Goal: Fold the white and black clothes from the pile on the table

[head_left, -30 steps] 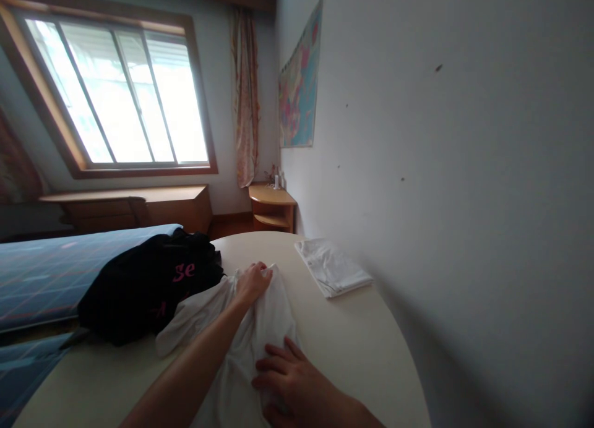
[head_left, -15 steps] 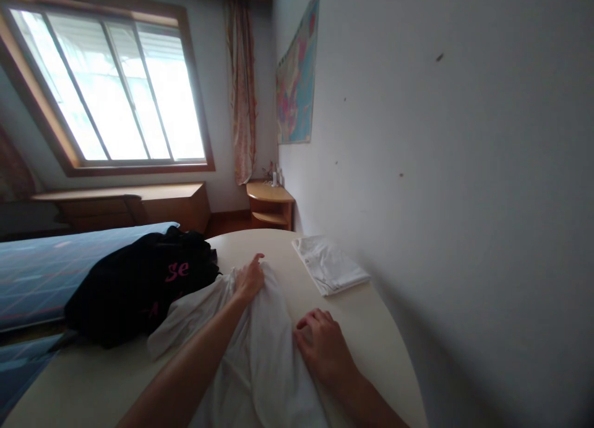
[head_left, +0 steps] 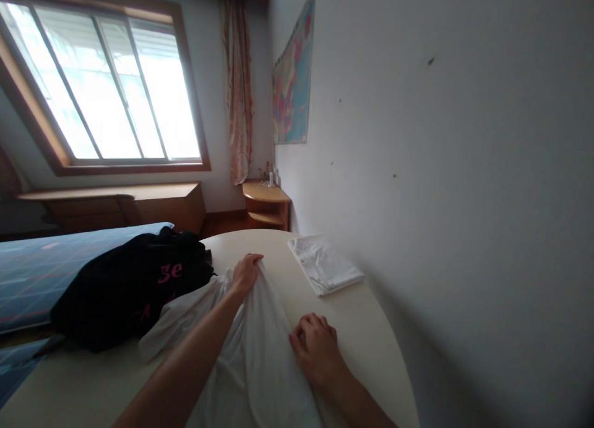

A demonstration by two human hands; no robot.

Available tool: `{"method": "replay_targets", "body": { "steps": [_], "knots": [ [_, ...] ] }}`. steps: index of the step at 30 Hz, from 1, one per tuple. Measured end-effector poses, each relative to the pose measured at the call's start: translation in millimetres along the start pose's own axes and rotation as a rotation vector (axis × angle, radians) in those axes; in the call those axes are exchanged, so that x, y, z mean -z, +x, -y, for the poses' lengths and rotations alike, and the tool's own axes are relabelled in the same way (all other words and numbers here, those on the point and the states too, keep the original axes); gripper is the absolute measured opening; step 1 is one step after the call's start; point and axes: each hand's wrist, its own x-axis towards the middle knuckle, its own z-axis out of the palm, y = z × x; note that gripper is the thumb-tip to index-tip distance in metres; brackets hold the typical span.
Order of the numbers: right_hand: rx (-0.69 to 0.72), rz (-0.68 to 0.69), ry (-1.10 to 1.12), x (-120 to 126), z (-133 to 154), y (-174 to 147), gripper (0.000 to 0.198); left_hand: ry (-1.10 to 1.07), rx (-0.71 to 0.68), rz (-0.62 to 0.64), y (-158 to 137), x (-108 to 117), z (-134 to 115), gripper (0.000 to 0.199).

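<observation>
Right hand (head_left: 318, 347) has shifted to edge of white cloth (head_left: 269, 366), curled, grip unclear; left hand (head_left: 247, 272) pinches the still-unfolded cloth's far end, white bundle (head_left: 325, 267) already folded.

Your left hand (head_left: 247, 273) pinches white cloth (head_left: 273, 360) | your right hand (head_left: 320, 350) curls at its edge | black fabric (head_left: 116, 292) leftward

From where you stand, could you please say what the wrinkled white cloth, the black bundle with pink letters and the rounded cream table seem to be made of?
The wrinkled white cloth: thin, matt fabric, perhaps cotton, by its soft folds. The black bundle: soft, matt fabric, by its slumped shape; fibre unclear. The rounded cream table: smooth, grainless surface, perhaps laminate or painted wood.
</observation>
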Motion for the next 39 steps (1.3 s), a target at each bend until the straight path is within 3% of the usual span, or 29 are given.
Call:
{"method": "replay_targets", "body": {
  "steps": [10, 14, 17, 19, 22, 27, 34, 39],
  "knots": [
    [0.011, -0.051, -0.038, 3, -5, 1, 0.013, 0.032, -0.062, 0.034, -8, -12, 1, 0.041],
    [0.286, 0.005, 0.044, 5, 1, -5, 0.032, 0.09, -0.104, -0.016, -30, -2, 1, 0.042],
    [0.51, 0.173, 0.038, 5, 8, -10, 0.05, 0.149, -0.092, -0.047, -53, 9, 6, 0.037],
    [0.578, 0.291, 0.035, 4, 12, -12, 0.057, 0.185, -0.094, -0.044, -69, 16, 13, 0.037],
    [0.56, 0.376, 0.048, 1, 15, -13, 0.061, 0.228, -0.103, -0.016, -93, 24, 27, 0.038],
    [0.501, 0.359, 0.044, 0, 16, -16, 0.056, 0.283, -0.158, 0.007, -120, 29, 43, 0.041],
    [0.374, 0.187, -0.013, 5, 24, -25, 0.034, 0.297, -0.176, 0.036, -132, 21, 41, 0.044],
    [0.279, 0.086, -0.106, 12, 38, -2, 0.021, 0.255, -0.196, 0.021, -135, 18, 35, 0.045]
  ]
}}
